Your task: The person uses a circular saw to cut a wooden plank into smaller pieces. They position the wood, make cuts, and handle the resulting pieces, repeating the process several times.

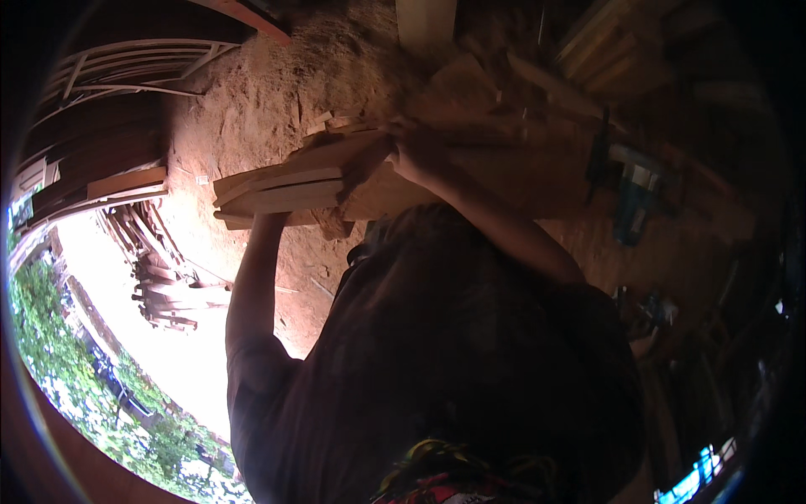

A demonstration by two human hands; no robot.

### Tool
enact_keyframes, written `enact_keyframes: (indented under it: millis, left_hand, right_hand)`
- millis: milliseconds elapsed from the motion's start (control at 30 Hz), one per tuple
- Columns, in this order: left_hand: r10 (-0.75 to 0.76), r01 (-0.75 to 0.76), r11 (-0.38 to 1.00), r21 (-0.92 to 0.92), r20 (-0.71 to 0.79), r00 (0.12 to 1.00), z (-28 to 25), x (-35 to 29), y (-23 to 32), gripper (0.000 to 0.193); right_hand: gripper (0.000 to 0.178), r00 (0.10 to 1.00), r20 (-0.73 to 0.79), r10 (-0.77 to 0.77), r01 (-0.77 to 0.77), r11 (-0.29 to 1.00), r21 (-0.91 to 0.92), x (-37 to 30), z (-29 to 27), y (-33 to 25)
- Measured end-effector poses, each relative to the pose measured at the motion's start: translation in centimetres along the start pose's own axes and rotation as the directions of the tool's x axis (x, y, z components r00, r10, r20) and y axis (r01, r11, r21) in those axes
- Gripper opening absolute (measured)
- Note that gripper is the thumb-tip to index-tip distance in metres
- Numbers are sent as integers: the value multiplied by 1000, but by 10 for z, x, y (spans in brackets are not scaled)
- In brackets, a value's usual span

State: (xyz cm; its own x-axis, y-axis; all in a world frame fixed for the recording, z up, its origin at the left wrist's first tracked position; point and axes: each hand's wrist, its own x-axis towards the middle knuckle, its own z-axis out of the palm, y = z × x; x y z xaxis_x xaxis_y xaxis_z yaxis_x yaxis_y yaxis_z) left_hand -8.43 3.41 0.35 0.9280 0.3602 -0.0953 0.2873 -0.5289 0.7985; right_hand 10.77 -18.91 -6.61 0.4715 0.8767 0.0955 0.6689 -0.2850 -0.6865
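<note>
A small bundle of flat wooden boards (290, 197) lies across in front of me, the pieces stacked with their pale edges showing. My left forearm (259, 273) reaches up to the boards' left part, where the hand is hidden behind or beneath them. At the right end of the bundle, my right hand (411, 155) is closed with bent fingers against a board; shadow blurs the fingertips. Under and beside the bundle is a wide wooden plank or bench top (487, 181), running to the right. A few small wood offcuts (336, 122) lie just beyond the boards.
To the right a blue-green power tool (634, 197) rests on the wood. Sawdust-covered ground (260, 109) spreads beyond. A curved slatted wooden frame (143, 63) stands far left, a pile of wood strips (164, 277) lies in bright light, and more planks (613, 55) lean far right.
</note>
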Motion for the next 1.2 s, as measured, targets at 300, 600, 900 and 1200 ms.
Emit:
enact_keyframes:
  millis: [300, 600, 900, 1200]
  left_hand:
    - [-111, 94, 991, 96, 189, 976, 22, 16, 8, 74]
    - [-154, 86, 956, 279, 231, 961, 68, 28, -41, 73]
    - [-275, 274, 960, 61, 15, 961, 87, 22, -32, 57]
    - [-277, 296, 949, 111, -162, 947, 103, 9, -14, 58]
  right_hand:
    - [74, 981, 175, -80, -3, 901, 433, 25, -140, -119]
    - [65, 958, 283, 50, -142, 939, 314, 37, -114, -101]
    - [54, 922, 352, 163, -281, 906, 317, 29, -49, -32]
    - [52, 961, 276, 31, -102, 964, 246, 36, -48, -27]
